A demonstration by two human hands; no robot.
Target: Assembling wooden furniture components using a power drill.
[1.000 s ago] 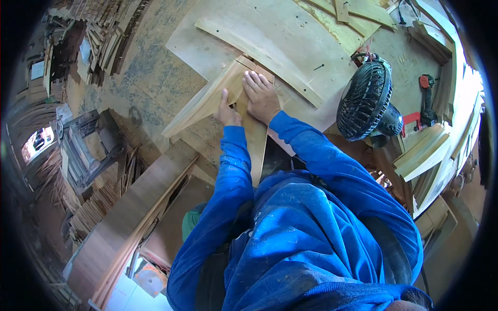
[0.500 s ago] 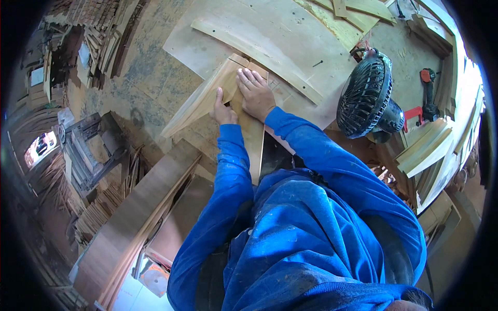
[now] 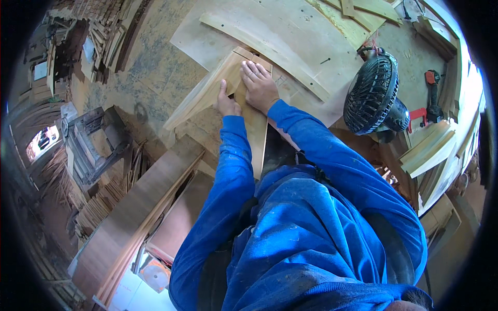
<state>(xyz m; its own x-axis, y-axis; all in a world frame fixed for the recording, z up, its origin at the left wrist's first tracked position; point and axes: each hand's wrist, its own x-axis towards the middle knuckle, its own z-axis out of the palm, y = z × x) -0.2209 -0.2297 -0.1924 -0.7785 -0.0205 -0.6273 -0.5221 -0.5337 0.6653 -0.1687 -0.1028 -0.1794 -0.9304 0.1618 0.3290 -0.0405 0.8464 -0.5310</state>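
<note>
Two pale wooden boards meet at a corner in front of me, with a gap between them. My right hand [image 3: 259, 89] lies flat on the right-hand board [image 3: 254, 136] near that corner, its fingers stretched out side by side. Close by on the left, my left hand [image 3: 228, 102] is at the inner edge of the slanting left-hand board [image 3: 199, 97]. Its thumb points up along the wood and its other fingers are curled in. Whatever they close on is hidden.
Under the corner is a broad pale panel [image 3: 290, 31] with a long strip of wood [image 3: 259, 52] on it. A black fan [image 3: 372, 93] stands to the right, with a power tool [image 3: 432, 96] beyond. Stacked boards [image 3: 140, 207] lean at my left.
The whole view has shifted a little to the right and up. Both hands stay at the board corner, with the left fingers slightly more curled.
</note>
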